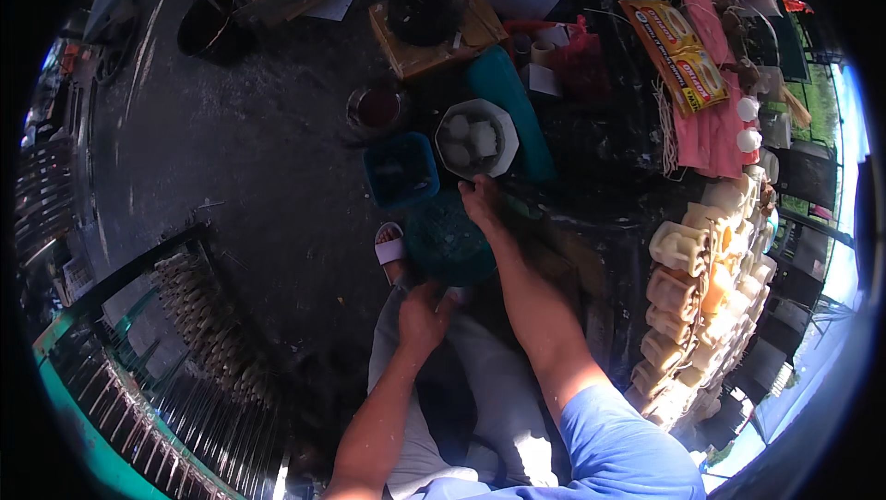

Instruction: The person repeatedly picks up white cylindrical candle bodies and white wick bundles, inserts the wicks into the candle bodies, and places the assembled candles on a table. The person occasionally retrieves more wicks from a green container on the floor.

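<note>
My right hand [481, 204] reaches to the near side of a white octagonal bowl [508, 157], its fingers curled; whatever they hold, if anything, is too dark to make out. Several pale, rounded lumps [469, 136] lie inside that bowl. Over my lap, my left hand [425, 317] is closed at the near rim of a round teal basin [450, 244]. A small pale blur shows beside its fingers, too indistinct to name. The basin's inside looks dark and wet. Left of the bowl stands a square blue tub [400, 171].
A metal pot [377, 108] stands beyond the tub, near a wooden box [397, 53]. A teal panel [517, 113] lies right of the bowl. Pale plastic containers [678, 249] hang strung together at right, below yellow packets [678, 53]. A green-framed rack [120, 315] is at left.
</note>
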Motion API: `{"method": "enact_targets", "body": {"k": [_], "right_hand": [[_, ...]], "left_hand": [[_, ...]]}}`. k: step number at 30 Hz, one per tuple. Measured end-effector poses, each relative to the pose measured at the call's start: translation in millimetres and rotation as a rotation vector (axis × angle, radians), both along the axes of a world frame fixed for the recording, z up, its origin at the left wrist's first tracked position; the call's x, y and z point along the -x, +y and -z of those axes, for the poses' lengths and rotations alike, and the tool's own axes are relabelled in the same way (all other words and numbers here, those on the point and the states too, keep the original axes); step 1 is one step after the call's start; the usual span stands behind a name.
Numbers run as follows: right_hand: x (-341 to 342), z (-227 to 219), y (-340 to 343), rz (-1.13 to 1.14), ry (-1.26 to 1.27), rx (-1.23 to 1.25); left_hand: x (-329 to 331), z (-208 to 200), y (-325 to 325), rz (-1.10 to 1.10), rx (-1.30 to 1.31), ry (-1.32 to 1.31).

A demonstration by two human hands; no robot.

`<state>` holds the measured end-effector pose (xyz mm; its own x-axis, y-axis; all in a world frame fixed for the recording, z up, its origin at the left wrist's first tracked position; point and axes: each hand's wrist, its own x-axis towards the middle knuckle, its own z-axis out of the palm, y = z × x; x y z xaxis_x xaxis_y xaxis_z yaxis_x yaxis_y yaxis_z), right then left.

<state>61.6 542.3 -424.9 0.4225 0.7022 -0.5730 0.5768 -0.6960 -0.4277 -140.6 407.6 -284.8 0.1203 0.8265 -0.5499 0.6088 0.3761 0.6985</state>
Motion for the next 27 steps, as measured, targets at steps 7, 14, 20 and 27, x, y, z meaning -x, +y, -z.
{"method": "enact_targets", "body": {"k": [7, 14, 20, 27], "right_hand": [[-12.7, 200.8, 94.9, -0.124, -0.281, 0.293], [-32.8, 132.6, 68.7, -0.165, -0.335, 0.108], [-29.1, 7.1, 23.7, 0.005, -0.247, -0.172], [-71.4, 82.5, 40.2, 0.504, 0.623, -0.089]], "left_hand": [[24.9, 77.3, 40.5, -0.03, 0.199, -0.086], [-18.4, 119.6, 115.5, -0.102, 0.191, -0.307], [-107.0, 166.1, 192.2, -0.602, 0.721, -0.581], [-84.7, 208.5, 212.5, -0.403, 0.599, -0.887]]}}
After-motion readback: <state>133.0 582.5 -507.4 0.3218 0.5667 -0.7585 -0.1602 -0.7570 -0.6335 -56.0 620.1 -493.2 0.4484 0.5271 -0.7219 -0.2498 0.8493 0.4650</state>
